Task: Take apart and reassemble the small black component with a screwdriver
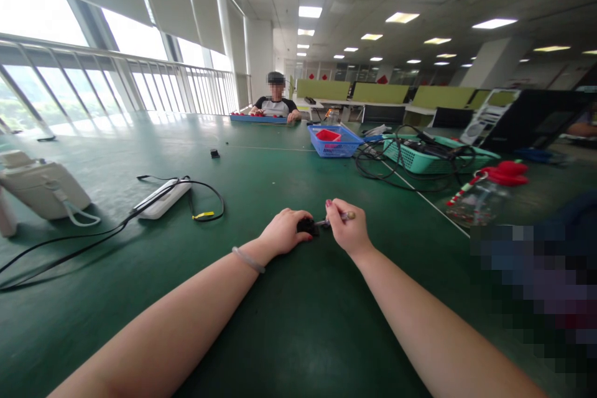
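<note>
On the green table, my left hand (283,231) is closed round a small black part (308,226), its fingers and thumb at either side. My right hand (347,229) pinches a slim screwdriver (349,216); the rounded handle end sticks out to the right of the fingers. Its thin metal shaft points left, and the tip meets or nearly meets the black part. Whether a screw sits there is too small to see. A pale bangle is round my left wrist.
To the left lie a white power strip (164,198) with a black cord and a white flask (44,186). A small black block (214,153) is ahead. Blue (336,144) and green baskets (413,158), cables and a red-lidded bottle (489,196) stand right. Another person (276,106) sits opposite.
</note>
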### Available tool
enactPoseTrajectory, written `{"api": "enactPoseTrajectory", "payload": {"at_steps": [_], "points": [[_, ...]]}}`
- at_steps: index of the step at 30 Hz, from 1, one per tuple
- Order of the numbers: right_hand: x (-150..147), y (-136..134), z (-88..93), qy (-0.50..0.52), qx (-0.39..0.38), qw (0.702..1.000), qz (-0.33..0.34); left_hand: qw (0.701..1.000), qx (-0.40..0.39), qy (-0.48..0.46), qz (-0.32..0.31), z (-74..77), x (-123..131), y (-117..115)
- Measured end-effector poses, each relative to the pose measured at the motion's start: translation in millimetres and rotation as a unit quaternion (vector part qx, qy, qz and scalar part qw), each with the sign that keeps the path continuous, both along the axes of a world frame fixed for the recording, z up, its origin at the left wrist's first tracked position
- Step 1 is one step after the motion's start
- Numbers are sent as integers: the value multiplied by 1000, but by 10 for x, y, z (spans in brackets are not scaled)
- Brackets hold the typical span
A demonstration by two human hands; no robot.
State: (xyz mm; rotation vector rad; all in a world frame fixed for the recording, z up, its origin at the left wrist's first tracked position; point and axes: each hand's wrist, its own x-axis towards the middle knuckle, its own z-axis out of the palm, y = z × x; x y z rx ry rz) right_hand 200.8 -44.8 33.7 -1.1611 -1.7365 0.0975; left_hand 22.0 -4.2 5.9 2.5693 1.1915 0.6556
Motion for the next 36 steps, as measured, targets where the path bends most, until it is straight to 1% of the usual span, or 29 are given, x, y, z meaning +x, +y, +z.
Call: {"api": "enactPoseTrajectory", "payload": {"at_steps": [4, 8, 10, 12, 13, 15, 18, 20, 23, 26, 29, 31, 33, 34, 36], "points": [[-25, 74, -81, -25, -54, 998, 24, 1000, 5, -5, -12, 7, -4, 2], [-26, 99, -90, 5, -76, 996, 35, 1000, 7, -8, -21, 6, 5, 8], [22, 116, -72, 58, -65, 995, 40, 999, 16, -19, -26, 15, 12, 1], [119, 161, -61, 160, -34, 986, 28, 998, 31, -41, -26, 35, 18, -19], [184, 197, -65, 232, -14, 973, 11, 997, 39, -56, -22, 47, 19, -32], [336, 292, -98, 357, 4, 934, -30, 995, 52, -85, -7, 69, 21, -55], [556, 446, -199, 471, -29, 878, -82, 992, 66, -104, 37, 82, 19, -63], [653, 522, -273, 535, -66, 838, -89, 991, 64, -79, 83, 77, 16, -52], [700, 568, -341, 553, -90, 825, -75, 988, 51, 2, 142, 66, 17, -41], [673, 554, -351, 552, -108, 825, -54, 984, 50, 63, 162, 66, 32, -62], [637, 526, -341, 544, -129, 828, -33, 981, 62, 76, 169, 79, 55, -99], [626, 516, -338, 541, -136, 830, -24, 980, 74, 67, 173, 95, 63, -115], [627, 519, -341, 543, -135, 829, -19, 982, 84, 41, 162, 112, 63, -124], [630, 526, -345, 546, -132, 827, -19, 985, 86, 23, 144, 117, 61, -126], [636, 543, -356, 552, -122, 824, -25, 993, 83, -12, 87, 116, 58, -130]]}}
